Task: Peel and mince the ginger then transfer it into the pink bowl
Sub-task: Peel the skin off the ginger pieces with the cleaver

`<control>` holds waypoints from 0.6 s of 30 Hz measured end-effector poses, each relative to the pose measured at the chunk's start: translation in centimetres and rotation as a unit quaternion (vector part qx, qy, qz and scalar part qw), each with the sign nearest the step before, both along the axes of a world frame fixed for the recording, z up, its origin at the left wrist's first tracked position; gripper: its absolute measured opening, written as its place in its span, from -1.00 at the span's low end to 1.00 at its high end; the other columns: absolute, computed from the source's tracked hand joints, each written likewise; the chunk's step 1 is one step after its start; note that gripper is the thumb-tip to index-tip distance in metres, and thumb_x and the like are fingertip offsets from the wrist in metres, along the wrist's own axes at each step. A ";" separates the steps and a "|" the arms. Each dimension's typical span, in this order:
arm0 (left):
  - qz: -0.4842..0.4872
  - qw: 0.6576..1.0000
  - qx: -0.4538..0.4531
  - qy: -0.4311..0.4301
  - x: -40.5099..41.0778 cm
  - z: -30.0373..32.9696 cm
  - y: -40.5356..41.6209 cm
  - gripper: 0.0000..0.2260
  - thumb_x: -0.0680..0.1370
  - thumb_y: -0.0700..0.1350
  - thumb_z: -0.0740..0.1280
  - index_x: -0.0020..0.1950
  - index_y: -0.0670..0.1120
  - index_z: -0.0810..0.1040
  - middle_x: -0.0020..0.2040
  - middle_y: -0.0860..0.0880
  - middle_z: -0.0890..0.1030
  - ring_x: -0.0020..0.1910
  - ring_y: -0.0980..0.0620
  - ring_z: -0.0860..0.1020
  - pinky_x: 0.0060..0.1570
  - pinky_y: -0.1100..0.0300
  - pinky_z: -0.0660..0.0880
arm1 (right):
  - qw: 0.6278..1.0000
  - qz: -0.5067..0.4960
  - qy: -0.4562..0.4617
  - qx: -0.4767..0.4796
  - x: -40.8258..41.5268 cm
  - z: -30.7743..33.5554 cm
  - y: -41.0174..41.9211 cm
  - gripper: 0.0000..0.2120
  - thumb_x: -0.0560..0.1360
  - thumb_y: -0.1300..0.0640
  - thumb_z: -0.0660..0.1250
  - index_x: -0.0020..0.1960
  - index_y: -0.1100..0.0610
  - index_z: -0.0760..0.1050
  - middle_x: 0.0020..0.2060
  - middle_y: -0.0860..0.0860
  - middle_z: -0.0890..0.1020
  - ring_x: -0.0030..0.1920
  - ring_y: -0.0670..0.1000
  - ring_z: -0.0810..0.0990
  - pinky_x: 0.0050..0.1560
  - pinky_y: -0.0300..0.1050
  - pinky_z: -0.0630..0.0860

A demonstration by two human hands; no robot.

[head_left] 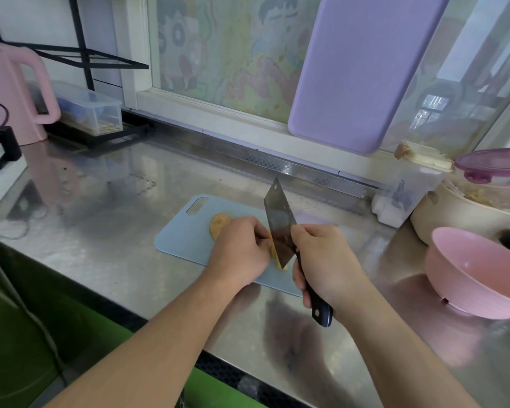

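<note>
Here the ginger (218, 223) lies on the blue board (183, 240), mostly hidden under the left hand (242, 251), whose curled fingers pin it down. The right hand (324, 260) grips the cleaver (280, 228) by its black handle, blade tilted, edge down against the ginger beside the left fingers. The pink bowl (468, 275) stands well apart to the right on the steel counter (100, 231).
</note>
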State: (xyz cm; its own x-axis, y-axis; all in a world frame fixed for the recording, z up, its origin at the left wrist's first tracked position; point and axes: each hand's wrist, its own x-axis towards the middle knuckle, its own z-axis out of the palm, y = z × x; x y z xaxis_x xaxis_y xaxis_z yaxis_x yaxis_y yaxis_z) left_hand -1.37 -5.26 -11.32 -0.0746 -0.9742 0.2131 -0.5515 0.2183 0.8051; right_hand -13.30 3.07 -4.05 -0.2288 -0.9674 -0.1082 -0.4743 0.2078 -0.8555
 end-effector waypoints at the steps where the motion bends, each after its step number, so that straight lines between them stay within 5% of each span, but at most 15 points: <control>1: 0.000 1.000 0.002 0.002 0.0 0.0 0.0 -0.91 0.55 -0.16 0.40 -0.08 0.04 0.63 -0.18 0.11 0.66 -0.15 0.12 0.63 -0.03 0.04 0.62 | 1.000 -0.002 0.003 0.000 0.1 -0.1 0.0 -0.67 0.62 0.19 0.04 0.04 0.41 0.48 -0.55 0.22 0.45 -0.68 0.11 0.38 -0.57 -0.24 0.31; 11: 0.004 1.000 0.006 -0.005 -0.1 0.1 0.1 -0.92 0.56 -0.14 0.39 -0.08 0.04 0.63 -0.17 0.09 0.66 -0.15 0.10 0.62 -0.03 -0.01 0.63 | 0.999 -0.017 0.033 0.008 0.5 -0.1 -0.1 -0.73 0.63 0.20 0.05 -0.05 0.36 0.42 -0.53 0.20 0.48 -0.68 0.11 0.40 -0.53 -0.19 0.31; 14: 0.003 1.000 0.007 -0.006 -0.1 0.2 0.1 -0.92 0.55 -0.15 0.39 -0.09 0.02 0.64 -0.19 0.09 0.66 -0.17 0.10 0.62 -0.05 -0.01 0.63 | 0.997 -0.006 0.077 -0.005 0.7 -0.2 -0.2 -0.67 0.66 0.14 0.10 -0.25 0.19 0.39 -0.55 0.12 0.50 -0.67 0.06 0.44 -0.56 -0.25 0.40; 18: 0.008 1.000 0.010 -0.004 -0.1 0.1 0.1 -0.93 0.56 -0.14 0.40 -0.09 0.02 0.63 -0.20 0.09 0.65 -0.19 0.10 0.62 -0.07 0.01 0.63 | 0.993 0.005 0.115 -0.011 1.0 -0.2 -0.5 -0.67 0.66 0.10 0.13 -0.29 0.02 0.36 -0.54 0.04 0.52 -0.64 0.00 0.48 -0.55 -0.26 0.44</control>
